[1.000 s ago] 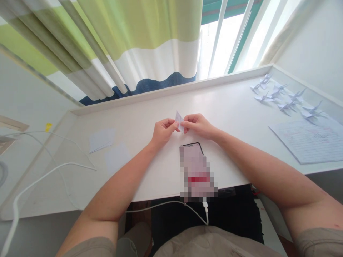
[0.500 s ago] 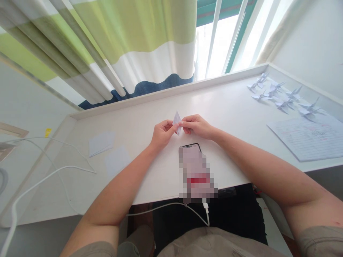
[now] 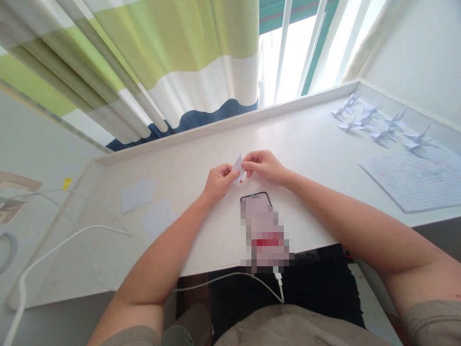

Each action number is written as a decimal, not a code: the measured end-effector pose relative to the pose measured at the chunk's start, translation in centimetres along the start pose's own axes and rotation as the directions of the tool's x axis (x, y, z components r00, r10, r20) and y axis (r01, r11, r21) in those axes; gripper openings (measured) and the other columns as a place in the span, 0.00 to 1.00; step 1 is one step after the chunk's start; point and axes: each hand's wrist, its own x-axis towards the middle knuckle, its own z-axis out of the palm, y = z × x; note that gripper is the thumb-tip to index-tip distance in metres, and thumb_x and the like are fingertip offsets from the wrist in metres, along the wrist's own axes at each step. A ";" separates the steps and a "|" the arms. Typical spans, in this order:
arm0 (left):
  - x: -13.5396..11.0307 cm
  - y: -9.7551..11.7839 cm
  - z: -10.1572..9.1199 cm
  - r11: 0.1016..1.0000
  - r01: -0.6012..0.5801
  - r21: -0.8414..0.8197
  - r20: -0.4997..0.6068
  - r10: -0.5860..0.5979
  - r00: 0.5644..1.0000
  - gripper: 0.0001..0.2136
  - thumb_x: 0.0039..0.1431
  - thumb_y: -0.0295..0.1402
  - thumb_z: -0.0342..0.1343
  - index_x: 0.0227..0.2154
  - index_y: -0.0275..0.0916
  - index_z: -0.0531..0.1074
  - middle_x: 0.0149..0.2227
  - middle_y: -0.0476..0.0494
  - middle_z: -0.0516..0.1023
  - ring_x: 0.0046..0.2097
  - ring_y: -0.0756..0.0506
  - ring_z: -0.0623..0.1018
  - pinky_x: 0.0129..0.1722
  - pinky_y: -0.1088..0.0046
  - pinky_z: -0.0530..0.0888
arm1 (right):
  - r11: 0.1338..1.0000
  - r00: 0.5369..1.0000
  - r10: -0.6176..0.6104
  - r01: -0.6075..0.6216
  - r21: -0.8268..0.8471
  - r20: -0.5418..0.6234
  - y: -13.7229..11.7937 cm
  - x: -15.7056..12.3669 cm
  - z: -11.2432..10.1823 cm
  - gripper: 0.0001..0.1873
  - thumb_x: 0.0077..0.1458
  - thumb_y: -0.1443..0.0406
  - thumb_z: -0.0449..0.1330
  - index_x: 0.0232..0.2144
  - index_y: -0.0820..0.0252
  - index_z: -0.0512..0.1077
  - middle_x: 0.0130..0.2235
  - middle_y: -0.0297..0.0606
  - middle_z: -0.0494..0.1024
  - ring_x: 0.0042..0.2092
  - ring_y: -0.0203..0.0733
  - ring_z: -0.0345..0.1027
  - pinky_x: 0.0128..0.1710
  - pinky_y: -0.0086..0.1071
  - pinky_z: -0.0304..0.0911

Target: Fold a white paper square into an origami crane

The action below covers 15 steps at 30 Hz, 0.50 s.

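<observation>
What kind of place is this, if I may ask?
Probably a room in a home or dormitory, though the pictures cannot confirm which. A green, white and blue curtain hangs beside a bright window, and a white desk with a raised edge stands below.

Folded paper point(image 3: 238, 165) white; curtain point(image 3: 201, 53) banded green, white, navy.

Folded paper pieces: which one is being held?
The small pointed piece between the left hand and right hand; the other folded pieces stand grouped at the right end of the desk, untouched.
</observation>
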 end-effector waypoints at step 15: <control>-0.1 0.1 0.0 0.999 0.035 0.020 -0.030 -0.035 0.999 0.23 0.51 0.55 0.75 0.30 0.38 0.79 0.29 0.45 0.84 0.34 0.42 0.87 0.37 0.68 0.78 | 0.997 0.998 0.049 -0.050 0.050 0.038 0.2 0.2 -0.1 0.13 0.62 0.63 0.62 0.25 0.60 0.77 0.26 0.35 0.80 0.28 0.35 0.74 0.33 0.29 0.71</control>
